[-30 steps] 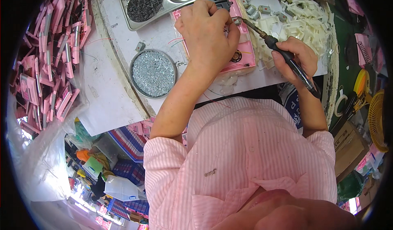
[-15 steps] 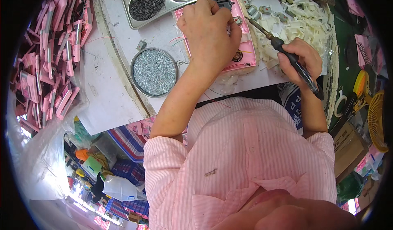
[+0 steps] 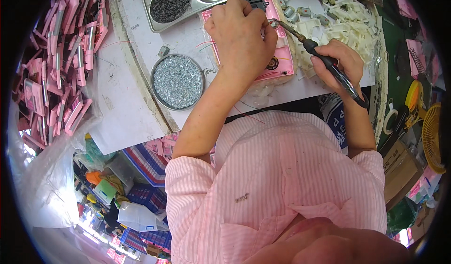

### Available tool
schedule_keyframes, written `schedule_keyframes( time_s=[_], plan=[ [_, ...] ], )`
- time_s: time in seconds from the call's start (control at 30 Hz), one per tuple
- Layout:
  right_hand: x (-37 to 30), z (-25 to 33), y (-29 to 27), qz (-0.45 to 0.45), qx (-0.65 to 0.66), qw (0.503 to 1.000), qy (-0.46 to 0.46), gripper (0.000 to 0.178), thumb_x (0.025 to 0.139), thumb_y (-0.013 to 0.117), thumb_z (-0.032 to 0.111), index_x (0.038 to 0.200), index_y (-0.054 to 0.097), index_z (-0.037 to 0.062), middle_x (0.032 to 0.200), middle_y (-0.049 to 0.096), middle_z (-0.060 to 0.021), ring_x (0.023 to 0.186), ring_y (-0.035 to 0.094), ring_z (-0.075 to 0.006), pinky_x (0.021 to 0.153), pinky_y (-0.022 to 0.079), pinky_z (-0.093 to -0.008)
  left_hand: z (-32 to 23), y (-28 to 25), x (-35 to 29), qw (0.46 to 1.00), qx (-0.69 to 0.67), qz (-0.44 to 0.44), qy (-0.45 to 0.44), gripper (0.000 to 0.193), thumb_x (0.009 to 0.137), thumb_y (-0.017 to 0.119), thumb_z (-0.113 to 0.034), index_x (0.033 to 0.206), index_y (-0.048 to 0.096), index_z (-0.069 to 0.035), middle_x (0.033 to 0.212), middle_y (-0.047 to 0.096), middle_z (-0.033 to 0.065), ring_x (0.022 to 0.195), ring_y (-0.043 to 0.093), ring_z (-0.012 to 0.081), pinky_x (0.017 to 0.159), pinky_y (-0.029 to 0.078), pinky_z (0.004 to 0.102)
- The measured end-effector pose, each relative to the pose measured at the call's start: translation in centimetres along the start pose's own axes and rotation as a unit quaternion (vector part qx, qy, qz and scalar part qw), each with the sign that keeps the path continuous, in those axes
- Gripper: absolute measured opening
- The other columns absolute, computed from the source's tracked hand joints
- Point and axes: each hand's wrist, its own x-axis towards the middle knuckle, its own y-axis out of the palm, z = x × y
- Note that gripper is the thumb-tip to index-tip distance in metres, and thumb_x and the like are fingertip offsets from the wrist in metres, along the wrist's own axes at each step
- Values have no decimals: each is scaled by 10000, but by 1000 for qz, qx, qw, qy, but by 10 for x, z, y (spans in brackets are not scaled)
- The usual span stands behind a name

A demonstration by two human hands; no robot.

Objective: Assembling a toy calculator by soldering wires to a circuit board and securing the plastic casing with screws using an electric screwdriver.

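A soldering iron point(image 3: 329, 63) with a black handle is gripped in my right hand point(image 3: 342, 64). Its metal tip points up and left, at a small silver motor point(image 3: 274, 23) in a pink plastic casing point(image 3: 282, 53). Over the left part of this casing lies my left hand point(image 3: 244, 38), its fingers curled down near a black part point(image 3: 258, 4). Whatever those fingertips hold is hidden behind the hand. A round black piece point(image 3: 272, 63) and thin wires show in the lower part of the casing.
Left of the casing stands a round tin point(image 3: 177, 82) of small screws, with a loose motor point(image 3: 163, 51) beside it. A metal tray point(image 3: 197, 11) holds dark springs. White plastic parts point(image 3: 347, 24) and motors pile up at right; pink casings point(image 3: 61, 67) heap at far left.
The soldering iron has moved a little left and up with my right hand, bringing its tip to the motor. My left hand stays almost still.
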Motion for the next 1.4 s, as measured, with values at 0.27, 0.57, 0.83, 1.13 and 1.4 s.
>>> schedule_keyframes(
  time_s=[0.27,0.57,0.83,1.13,1.4],
  plan=[
    [-10,2,-12,-34,27,999,21,262,766,801,-16,996,677,9,705,626,-68,555,525,-139,496,369,-258,1,1,-1,1000,2,-1,1,102,673,765,-162,757,711,-137,974,551,32,984,494,302,851,348,455],
    [-14,3,-28,-43,21,998,45,260,785,796,-21,1012,670,-10,728,625,-66,582,522,-132,519,370,-255,18,-55,-2,996,66,57,24,363,741,833,-357,992,692,-135,1057,616,56,1071,576,286,956,360,491],
    [-10,8,-22,-105,60,989,83,249,852,766,-23,1077,660,-28,845,645,-57,699,549,-94,639,434,-216,41,-85,-3,989,-57,134,35,127,813,779,-165,868,715,-70,865,666,53,803,657,244,682,520,380],
    [49,42,45,-130,273,928,218,333,897,732,4,1215,635,11,1031,682,-40,868,627,-71,766,505,-211,11,-37,-5,835,-456,60,-304,93,884,761,-44,939,713,13,755,714,37,650,648,62,547,467,181],
    [72,43,72,-29,261,925,274,429,900,690,-47,1312,593,19,1076,704,-69,984,663,-103,866,532,-232,16,-37,-16,895,-393,29,-210,100,851,782,-22,921,723,18,797,734,51,697,686,78,615,550,218]
  ],
)
